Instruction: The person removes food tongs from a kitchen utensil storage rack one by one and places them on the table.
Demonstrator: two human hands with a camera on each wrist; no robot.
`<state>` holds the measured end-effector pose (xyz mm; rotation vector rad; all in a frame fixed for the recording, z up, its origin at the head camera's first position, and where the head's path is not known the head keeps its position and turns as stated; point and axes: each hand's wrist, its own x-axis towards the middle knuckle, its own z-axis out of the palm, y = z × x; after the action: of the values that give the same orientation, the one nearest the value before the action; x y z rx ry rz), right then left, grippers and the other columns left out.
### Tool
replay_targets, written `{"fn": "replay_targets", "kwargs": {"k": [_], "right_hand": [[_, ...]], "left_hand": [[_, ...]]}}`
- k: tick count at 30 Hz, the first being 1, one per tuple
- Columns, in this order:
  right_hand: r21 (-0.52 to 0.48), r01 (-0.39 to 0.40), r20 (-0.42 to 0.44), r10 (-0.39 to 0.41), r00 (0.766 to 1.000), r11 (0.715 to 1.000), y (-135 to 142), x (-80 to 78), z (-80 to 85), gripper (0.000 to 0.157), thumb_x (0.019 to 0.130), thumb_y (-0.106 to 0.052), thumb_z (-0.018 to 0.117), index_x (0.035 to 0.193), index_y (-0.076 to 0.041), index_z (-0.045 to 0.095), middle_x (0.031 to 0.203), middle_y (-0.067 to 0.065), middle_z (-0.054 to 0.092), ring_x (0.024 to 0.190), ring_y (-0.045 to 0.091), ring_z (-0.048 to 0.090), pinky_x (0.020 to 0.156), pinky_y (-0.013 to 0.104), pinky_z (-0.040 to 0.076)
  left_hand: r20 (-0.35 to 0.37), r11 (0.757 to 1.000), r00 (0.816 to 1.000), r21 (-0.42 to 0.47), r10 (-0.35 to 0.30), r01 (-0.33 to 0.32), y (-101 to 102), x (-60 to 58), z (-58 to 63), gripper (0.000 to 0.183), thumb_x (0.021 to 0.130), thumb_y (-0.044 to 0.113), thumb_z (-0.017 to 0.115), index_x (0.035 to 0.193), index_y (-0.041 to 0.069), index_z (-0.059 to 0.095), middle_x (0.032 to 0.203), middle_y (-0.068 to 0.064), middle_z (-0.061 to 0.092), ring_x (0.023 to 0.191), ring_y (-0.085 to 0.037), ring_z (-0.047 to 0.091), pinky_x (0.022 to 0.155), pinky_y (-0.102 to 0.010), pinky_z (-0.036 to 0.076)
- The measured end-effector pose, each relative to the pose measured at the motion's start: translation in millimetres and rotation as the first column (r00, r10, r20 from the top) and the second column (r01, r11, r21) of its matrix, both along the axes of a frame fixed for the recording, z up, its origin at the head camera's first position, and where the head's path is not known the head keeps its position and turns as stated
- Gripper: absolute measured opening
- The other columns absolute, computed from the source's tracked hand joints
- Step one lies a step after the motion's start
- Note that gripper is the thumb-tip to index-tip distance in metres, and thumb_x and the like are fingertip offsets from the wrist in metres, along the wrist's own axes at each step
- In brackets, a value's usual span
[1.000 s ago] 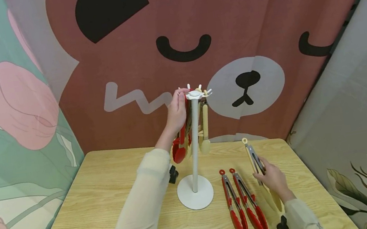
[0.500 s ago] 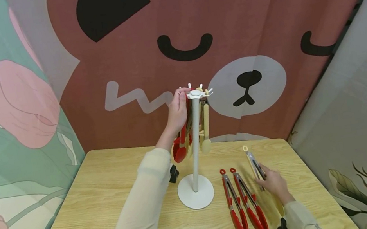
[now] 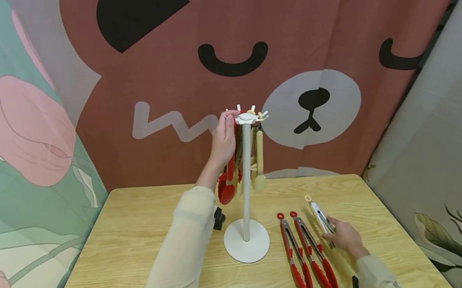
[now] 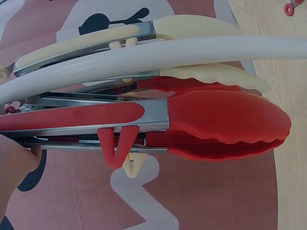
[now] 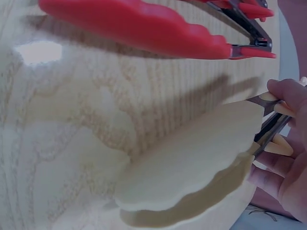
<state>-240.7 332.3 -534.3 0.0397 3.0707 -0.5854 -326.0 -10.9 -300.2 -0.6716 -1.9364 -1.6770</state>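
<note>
A white rack (image 3: 244,187) with a round base bears several hanging tongs around its hooked top. My left hand (image 3: 223,140) is up at that top, its fingers bent around the upper end of hanging red tongs (image 4: 225,117); the fingertips are partly hidden. Cream tongs (image 3: 258,152) hang on the rack's right side. Low over the table at the right, my right hand (image 3: 344,236) grips another pair of cream tongs (image 5: 192,158) around the middle, ring end pointing away. Their cream heads lie at or just above the wood in the right wrist view.
Two red tongs (image 3: 296,261) lie side by side on the wooden table (image 3: 166,278), left of my right hand. Printed curtains (image 3: 149,76) stand behind and at both sides. Near the rack base is a small black object (image 3: 218,219).
My right hand has drawn the cream tongs down and nearer, beside the two red tongs; their ring end has dropped closer to the table. The left hand keeps its place at the rack top.
</note>
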Motion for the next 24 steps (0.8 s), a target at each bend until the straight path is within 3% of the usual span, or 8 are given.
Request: {"fn": "replay_targets", "kwargs": {"k": [5,13,20,24], "right_hand": [[0.008,0.0,0.001,0.0,1.0,1.0,0,1.9,-1.8,0.064,0.076,-0.025,0.068,0.127,0.004,0.044,0.083,0.022,0.061,0.054,0.019,0.046,0.043,0.032,0.034],[0.034,0.0,0.045,-0.002,0.999,0.999,0,1.1,-7.6,0.064,0.076,-0.027,0.07,0.126,0.005,0.045,0.09,0.023,0.06,0.055,0.018,0.045,0.045,0.031,0.034],[0.079,-0.007,0.057,0.002,0.998,0.997,-1,-0.4,-13.0,0.063,0.075,-0.03,0.07,0.123,0.005,0.049,0.105,0.029,0.056,0.066,0.024,0.054,0.047,0.034,0.039],[0.081,-0.012,0.059,0.007,0.998,0.997,-2,0.2,-13.2,0.06,0.076,-0.028,0.069,0.122,0.006,0.05,0.106,0.029,0.056,0.067,0.023,0.055,0.047,0.033,0.039]], "left_hand": [[-0.002,1.0,1.0,-0.002,0.0,0.0,0,0.8,0.1,0.031,0.099,0.018,0.027,0.115,0.0,0.047,0.113,-0.015,0.052,0.103,-0.02,0.047,0.089,-0.03,0.036],[-0.004,1.0,1.0,-0.008,-0.007,0.007,0,0.4,0.0,0.031,0.099,0.018,0.026,0.115,0.0,0.046,0.114,-0.015,0.052,0.103,-0.021,0.047,0.09,-0.031,0.036],[-0.006,1.0,1.0,-0.006,0.009,-0.009,-2,1.7,0.3,0.03,0.099,0.017,0.027,0.114,0.0,0.047,0.114,-0.015,0.052,0.103,-0.021,0.047,0.089,-0.031,0.036],[-0.007,1.0,1.0,-0.007,0.005,-0.005,-1,1.0,0.4,0.03,0.099,0.017,0.027,0.114,0.0,0.047,0.114,-0.015,0.052,0.103,-0.021,0.047,0.089,-0.031,0.036]]}}
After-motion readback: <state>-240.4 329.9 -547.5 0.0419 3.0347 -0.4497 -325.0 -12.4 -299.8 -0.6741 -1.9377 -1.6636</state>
